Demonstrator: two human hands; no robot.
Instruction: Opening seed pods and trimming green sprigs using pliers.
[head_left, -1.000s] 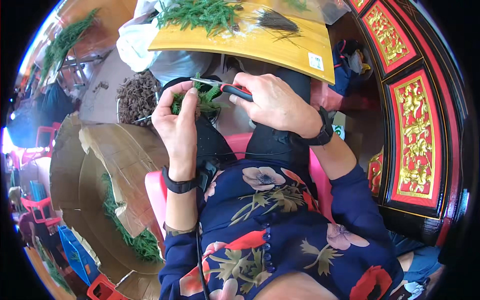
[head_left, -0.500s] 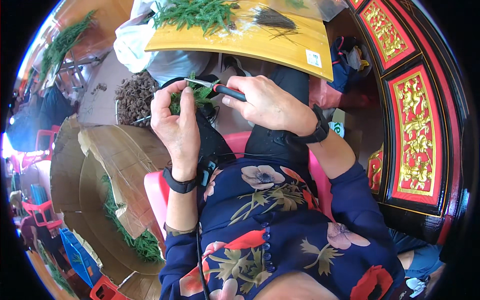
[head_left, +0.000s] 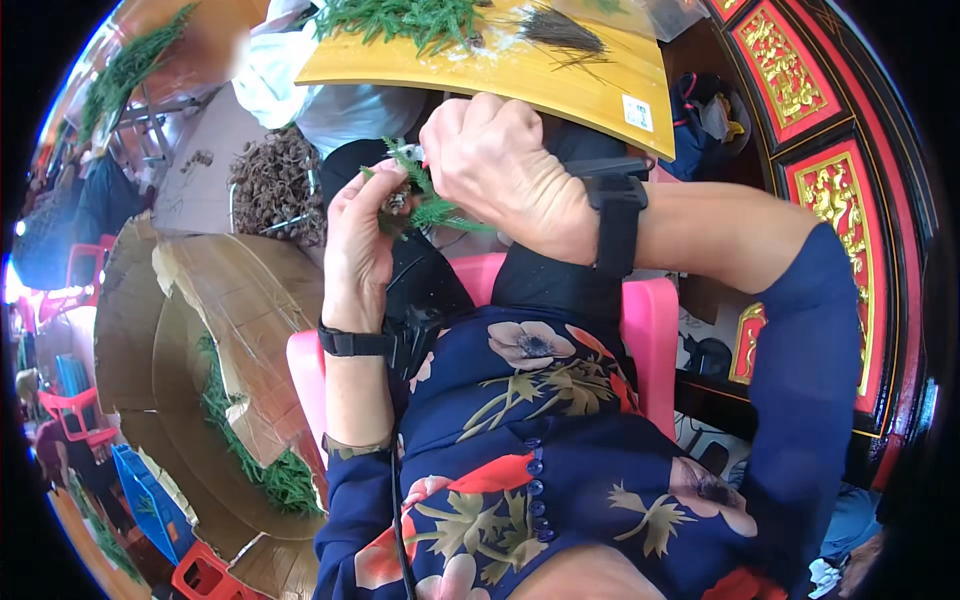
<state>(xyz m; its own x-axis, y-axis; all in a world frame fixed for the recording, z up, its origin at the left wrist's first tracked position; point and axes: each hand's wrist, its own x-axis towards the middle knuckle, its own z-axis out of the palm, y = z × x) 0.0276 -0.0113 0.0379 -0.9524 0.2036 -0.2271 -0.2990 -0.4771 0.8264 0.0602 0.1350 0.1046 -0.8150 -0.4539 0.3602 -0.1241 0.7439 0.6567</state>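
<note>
My left hand [head_left: 362,225] pinches a green artificial pine sprig [head_left: 440,212] between thumb and fingers, above my lap. A small brown pine cone [head_left: 397,204] shows by the fingertips, against the sprig. My right hand [head_left: 490,165] is a fist with its back turned up, close to the sprig's upper end. It closes on red-and-black-handled pliers [head_left: 424,158], of which only a small red part peeks out. The fist hides their jaws, so what they grip cannot be made out.
Ahead stands a yellow table [head_left: 400,72] with green sprigs [head_left: 400,22] and dark thin wires [head_left: 562,35]. A basket of pine cones [head_left: 275,190] and a torn cardboard box [head_left: 235,310] holding greenery are on the left. Red-and-gold carved panels [head_left: 830,230] rise at right.
My right hand has rolled over and moved left, its elbow lifting outward; the pliers' jaws no longer show. My left hand has shifted slightly right and tilted the sprig, and the cone now shows.
</note>
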